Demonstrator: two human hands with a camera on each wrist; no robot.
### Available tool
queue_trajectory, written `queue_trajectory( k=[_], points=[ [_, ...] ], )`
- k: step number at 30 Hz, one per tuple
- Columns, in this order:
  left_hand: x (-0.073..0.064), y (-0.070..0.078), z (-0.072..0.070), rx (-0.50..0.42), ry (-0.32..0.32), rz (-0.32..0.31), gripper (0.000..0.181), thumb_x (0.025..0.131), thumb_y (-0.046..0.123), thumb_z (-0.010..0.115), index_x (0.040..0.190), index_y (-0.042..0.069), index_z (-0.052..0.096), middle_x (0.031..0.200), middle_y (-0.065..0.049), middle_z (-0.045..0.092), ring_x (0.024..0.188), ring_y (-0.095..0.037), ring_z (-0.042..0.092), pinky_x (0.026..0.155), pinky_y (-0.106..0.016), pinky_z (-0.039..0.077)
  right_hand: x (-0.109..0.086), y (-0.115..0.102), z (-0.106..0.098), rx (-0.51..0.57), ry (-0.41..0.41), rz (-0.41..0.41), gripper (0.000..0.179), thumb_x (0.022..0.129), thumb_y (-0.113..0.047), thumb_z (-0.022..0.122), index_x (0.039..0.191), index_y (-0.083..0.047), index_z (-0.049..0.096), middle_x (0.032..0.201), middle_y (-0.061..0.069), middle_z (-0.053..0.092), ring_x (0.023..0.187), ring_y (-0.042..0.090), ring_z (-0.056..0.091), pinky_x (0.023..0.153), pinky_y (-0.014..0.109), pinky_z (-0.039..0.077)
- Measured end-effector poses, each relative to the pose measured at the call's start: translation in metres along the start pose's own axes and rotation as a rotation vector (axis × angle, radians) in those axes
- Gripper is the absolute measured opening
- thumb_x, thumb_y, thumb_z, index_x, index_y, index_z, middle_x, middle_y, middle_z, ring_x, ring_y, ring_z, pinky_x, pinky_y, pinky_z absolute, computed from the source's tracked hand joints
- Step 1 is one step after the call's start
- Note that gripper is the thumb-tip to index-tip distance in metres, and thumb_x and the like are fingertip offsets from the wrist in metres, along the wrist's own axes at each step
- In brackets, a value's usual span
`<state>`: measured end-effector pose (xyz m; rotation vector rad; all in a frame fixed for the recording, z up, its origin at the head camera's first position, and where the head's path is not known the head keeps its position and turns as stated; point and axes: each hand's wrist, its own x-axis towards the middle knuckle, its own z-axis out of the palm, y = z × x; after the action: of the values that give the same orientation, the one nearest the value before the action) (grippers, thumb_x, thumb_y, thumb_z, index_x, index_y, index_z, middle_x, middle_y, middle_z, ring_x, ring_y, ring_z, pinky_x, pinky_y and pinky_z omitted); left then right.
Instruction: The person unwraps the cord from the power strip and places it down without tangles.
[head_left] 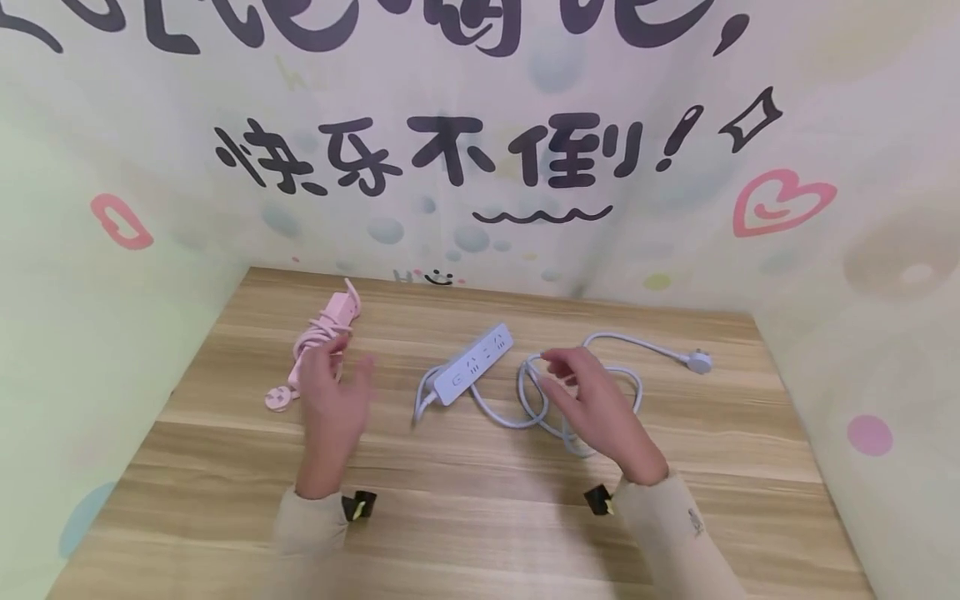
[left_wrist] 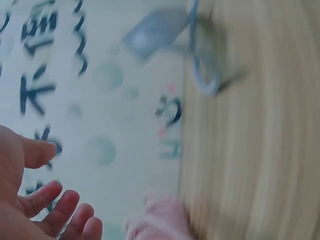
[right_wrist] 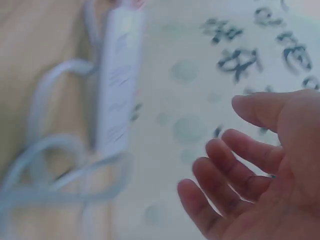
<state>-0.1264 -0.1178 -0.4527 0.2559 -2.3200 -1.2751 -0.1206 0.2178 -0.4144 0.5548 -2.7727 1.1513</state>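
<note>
A pale blue power strip [head_left: 474, 364] lies slantwise on the wooden table, its cord [head_left: 510, 423] looping loosely to the right and ending in a plug [head_left: 699, 361]. Over the cord loops hovers my right hand [head_left: 600, 408], fingers relaxed and holding nothing; the right wrist view also shows that hand [right_wrist: 250, 175] beside the strip [right_wrist: 117, 85]. At the left lies a pink power strip [head_left: 341, 310], its cord wound round it and its plug [head_left: 278, 398] at the near end. My left hand [head_left: 335, 408] partly covers it, with loosely bent fingers and nothing held.
The wood-grain table [head_left: 465, 517] runs back to a printed wall cloth [head_left: 675, 258] with dark lettering. Similar cloth [head_left: 67, 333] closes off the left side, and more hangs at the right. Both forearms wear dark wrist mounts [head_left: 598, 500].
</note>
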Motion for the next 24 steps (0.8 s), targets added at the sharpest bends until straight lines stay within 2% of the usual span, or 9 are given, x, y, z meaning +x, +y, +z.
queue_trajectory(
  k=[3,7,13,17,20,22,24],
  points=[
    [0.009,-0.007,-0.018,0.003,0.076,-0.084,0.039,0.094,0.011,0.068,0.128,-0.005,0.058,0.121,-0.026,0.058,0.106,-0.039,0.055,0.09,-0.04,0.042,0.027,-0.025,-0.003,0.051,-0.095,-0.026,0.04,0.101,-0.021,0.065,0.136,-0.003,0.058,0.121,0.013,0.065,0.108,0.024,0.062,0.09,0.043,0.059],
    [0.015,-0.021,-0.035,0.068,0.094,-0.22,0.042,0.096,0.015,0.064,0.134,-0.003,0.055,0.128,-0.025,0.057,0.113,-0.039,0.054,0.089,-0.041,0.042,0.069,-0.048,0.001,0.084,-0.26,0.001,0.044,0.101,-0.025,0.063,0.139,-0.004,0.055,0.127,0.014,0.064,0.114,0.025,0.063,0.095,0.043,0.058],
    [0.017,-0.045,-0.048,0.144,0.103,-0.33,0.044,0.099,0.023,0.059,0.132,-0.006,0.054,0.125,-0.024,0.055,0.106,-0.036,0.054,0.086,-0.04,0.041,0.131,-0.063,0.03,0.018,-0.5,0.089,0.053,0.103,-0.034,0.058,0.146,-0.005,0.049,0.136,0.016,0.064,0.124,0.027,0.062,0.105,0.043,0.052],
    [0.019,-0.054,-0.055,0.136,0.024,-0.476,0.052,0.103,0.039,0.05,0.131,-0.005,0.055,0.121,-0.023,0.057,0.104,-0.035,0.056,0.083,-0.039,0.043,0.162,-0.067,0.06,-0.052,-0.605,0.12,0.059,0.104,-0.04,0.054,0.15,-0.004,0.045,0.144,0.015,0.06,0.13,0.027,0.06,0.111,0.041,0.049],
    [0.019,-0.055,-0.058,0.129,-0.068,-0.581,0.064,0.104,0.052,0.042,0.134,-0.003,0.053,0.124,-0.023,0.059,0.109,-0.036,0.057,0.087,-0.044,0.047,0.181,-0.067,0.083,-0.094,-0.629,0.126,0.063,0.105,-0.044,0.049,0.152,-0.003,0.043,0.151,0.013,0.055,0.136,0.028,0.056,0.115,0.041,0.045],
    [0.02,-0.055,-0.058,0.126,-0.103,-0.615,0.068,0.104,0.056,0.039,0.136,-0.003,0.051,0.127,-0.023,0.059,0.111,-0.037,0.057,0.09,-0.048,0.048,0.191,-0.067,0.097,-0.104,-0.624,0.144,0.065,0.105,-0.047,0.046,0.153,-0.003,0.041,0.154,0.013,0.052,0.14,0.029,0.052,0.118,0.041,0.043],
    [0.02,-0.054,-0.057,0.13,-0.11,-0.62,0.07,0.104,0.057,0.039,0.137,-0.002,0.051,0.129,-0.023,0.059,0.112,-0.037,0.057,0.092,-0.05,0.048,0.199,-0.069,0.11,-0.088,-0.618,0.175,0.067,0.105,-0.049,0.044,0.154,-0.003,0.039,0.155,0.013,0.05,0.143,0.031,0.049,0.12,0.043,0.04]
  ],
)
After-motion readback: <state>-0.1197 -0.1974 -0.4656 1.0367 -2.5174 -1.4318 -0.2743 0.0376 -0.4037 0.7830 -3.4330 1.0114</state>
